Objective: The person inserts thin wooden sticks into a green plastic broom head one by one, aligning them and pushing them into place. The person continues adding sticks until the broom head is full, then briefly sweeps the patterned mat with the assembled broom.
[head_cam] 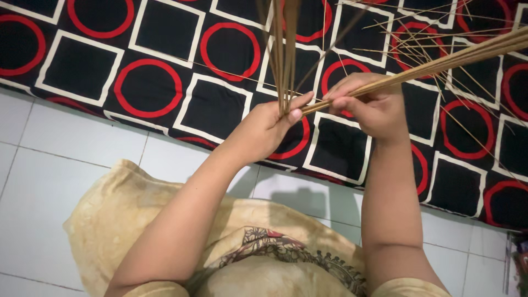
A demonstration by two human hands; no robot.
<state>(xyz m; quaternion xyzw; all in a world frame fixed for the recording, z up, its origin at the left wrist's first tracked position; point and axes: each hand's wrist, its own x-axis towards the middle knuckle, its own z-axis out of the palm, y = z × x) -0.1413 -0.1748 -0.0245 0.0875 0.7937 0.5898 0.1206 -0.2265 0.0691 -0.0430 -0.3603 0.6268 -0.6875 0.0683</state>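
My left hand (269,127) grips a bunch of thin brown sticks (284,55) that stands nearly upright and runs out of the top of the view. My right hand (367,104) is closed around a second bundle of the same sticks (456,55), which slants up to the right edge. The two hands are close together, the bundle ends almost meeting between them. Both forearms reach up from the bottom of the view.
A black mat with red circles and white squares (165,82) covers the upper half. Several loose thin sticks (423,33) lie scattered on it at the upper right. White floor tiles (60,165) lie below it. A beige patterned cloth (264,258) covers my lap.
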